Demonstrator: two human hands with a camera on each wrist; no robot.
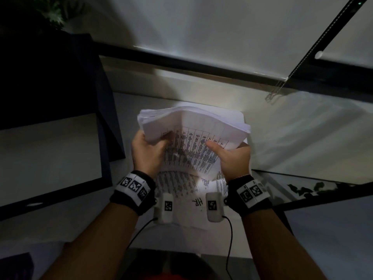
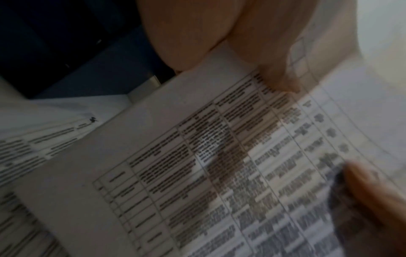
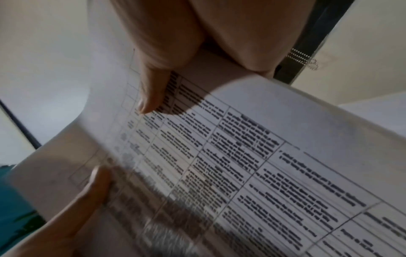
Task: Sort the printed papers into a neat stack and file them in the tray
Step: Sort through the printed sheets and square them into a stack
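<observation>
Both wrists w/ black-and-white coded bands sit closest in the head view, and just past them the left hand [image 1: 148, 150] and right hand [image 1: 232, 158] grip a thick bundle of white printed papers [image 1: 193, 134] from either side, held up off the desk. Left thumb lies on the top sheet, fingers curled under; right thumb [image 3: 151, 93] presses on the printed table, fingers wrapped beneath. Both clamped on the bundle, then.

Handling, as a guess: sheets are thin and floppy; the stack bows upward in the middle and the far edges fan out unevenly, so it's not squared yet. Top sheet looks loose and skewed vs. the rest, prob. slides easily. Weight moderate for that many sheets. Best grip is at the two long sides, thumbs on top and fingers under, then tap an edge down on the desk to align.

More loose white printed sheets [image 1: 177, 184] lie flat below the hands, one marked "HR" [image 1: 198, 202], on a pale grey desk surface [image 1: 302, 138].

Containers: a white flat tray-like thing [image 1: 240, 116] shows behind the bundle, mostly hidden; can't tell what's in it, or whether it really is the tray.
</observation>
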